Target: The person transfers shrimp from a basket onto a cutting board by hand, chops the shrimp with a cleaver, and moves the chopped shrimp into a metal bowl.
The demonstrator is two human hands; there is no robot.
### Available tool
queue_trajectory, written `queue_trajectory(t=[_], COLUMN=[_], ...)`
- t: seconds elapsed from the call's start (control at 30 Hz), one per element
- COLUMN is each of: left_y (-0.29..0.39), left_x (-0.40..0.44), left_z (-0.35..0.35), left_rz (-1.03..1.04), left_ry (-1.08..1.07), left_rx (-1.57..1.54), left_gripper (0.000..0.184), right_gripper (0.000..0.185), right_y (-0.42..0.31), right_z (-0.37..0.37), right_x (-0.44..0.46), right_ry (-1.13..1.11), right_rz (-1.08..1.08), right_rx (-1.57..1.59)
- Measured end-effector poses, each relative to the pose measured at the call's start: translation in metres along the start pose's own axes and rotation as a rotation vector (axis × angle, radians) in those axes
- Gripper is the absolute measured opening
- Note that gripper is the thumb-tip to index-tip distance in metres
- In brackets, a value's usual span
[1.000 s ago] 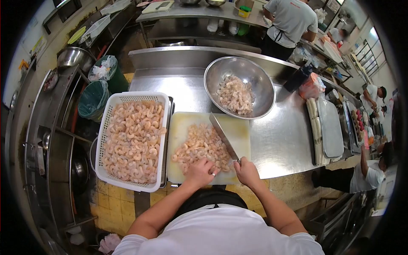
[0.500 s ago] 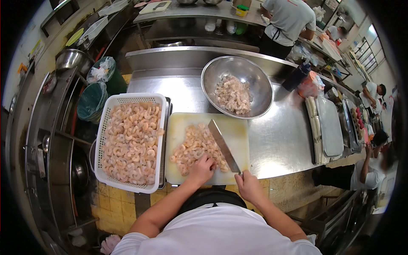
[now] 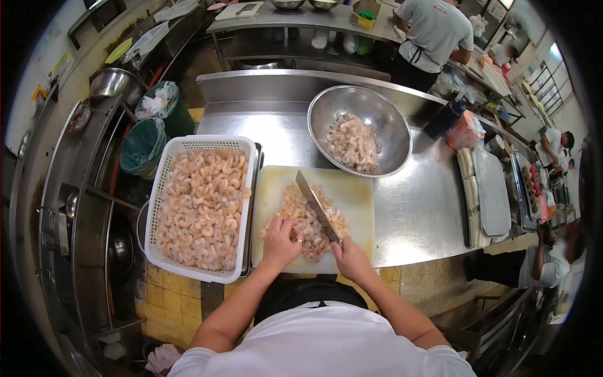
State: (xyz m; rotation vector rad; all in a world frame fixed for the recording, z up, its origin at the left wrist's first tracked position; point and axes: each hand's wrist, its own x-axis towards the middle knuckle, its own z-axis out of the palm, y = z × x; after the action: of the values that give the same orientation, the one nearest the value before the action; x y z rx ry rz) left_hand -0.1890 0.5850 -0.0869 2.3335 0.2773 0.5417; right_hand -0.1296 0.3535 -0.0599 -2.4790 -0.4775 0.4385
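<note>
In the head view, my right hand (image 3: 353, 259) grips the handle of a broad-bladed knife (image 3: 318, 207). Its blade slants up and to the left across a heap of peeled shrimp (image 3: 292, 204) on a white cutting board (image 3: 360, 220). My left hand (image 3: 282, 243), a ring on one finger, has its fingers curled down on the shrimp left of the blade; the fingertips are partly hidden. Left of the board stands a white perforated basket (image 3: 246, 188) full of whole peeled shrimp. Beyond the board, a steel bowl (image 3: 392, 129) holds a mound of pale shrimp pieces.
The steel table (image 3: 414, 213) has a raised back edge. Trays (image 3: 490, 191) and a dark bottle (image 3: 445, 118) stand at its right. Lined bins (image 3: 143, 149) are on the floor to the left. A person (image 3: 433, 34) works at the back counter; others are at far right.
The knife has moved left over the shrimp, and my left hand has shifted left too. More shrimp now lie right of the blade. The whole view has shifted slightly.
</note>
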Motion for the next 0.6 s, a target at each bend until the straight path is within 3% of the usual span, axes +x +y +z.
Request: queue_trajectory(t=[0.13, 0.17, 0.23, 0.37, 0.6], left_y=[-0.009, -0.009, -0.011, -0.018, -0.006], left_x=[-0.004, -0.006, -0.01, -0.013, -0.008], left_z=[0.002, 0.004, 0.008, 0.013, 0.008], left_rz=[-0.139, -0.193, -0.165, -0.106, -0.239], left_ry=[-0.084, -0.102, -0.086, -0.062, -0.098], left_rx=[-0.131, -0.184, -0.17, -0.146, -0.246], left_gripper=[0.028, 0.028, 0.029, 0.03, 0.029], right_gripper=[0.042, 0.041, 0.04, 0.039, 0.041], right_y=[-0.018, -0.019, -0.009, 0.042, 0.016], right_z=[-0.053, -0.068, -0.08, -0.033, -0.061], right_x=[-0.016, -0.024, -0.035, -0.035, -0.033], right_ry=[-0.029, -0.061, -0.035, 0.013, 0.012], right_rz=[0.017, 0.113, 0.122, 0.095, 0.079], right_rx=[0.026, 0.046, 0.042, 0.004, 0.076])
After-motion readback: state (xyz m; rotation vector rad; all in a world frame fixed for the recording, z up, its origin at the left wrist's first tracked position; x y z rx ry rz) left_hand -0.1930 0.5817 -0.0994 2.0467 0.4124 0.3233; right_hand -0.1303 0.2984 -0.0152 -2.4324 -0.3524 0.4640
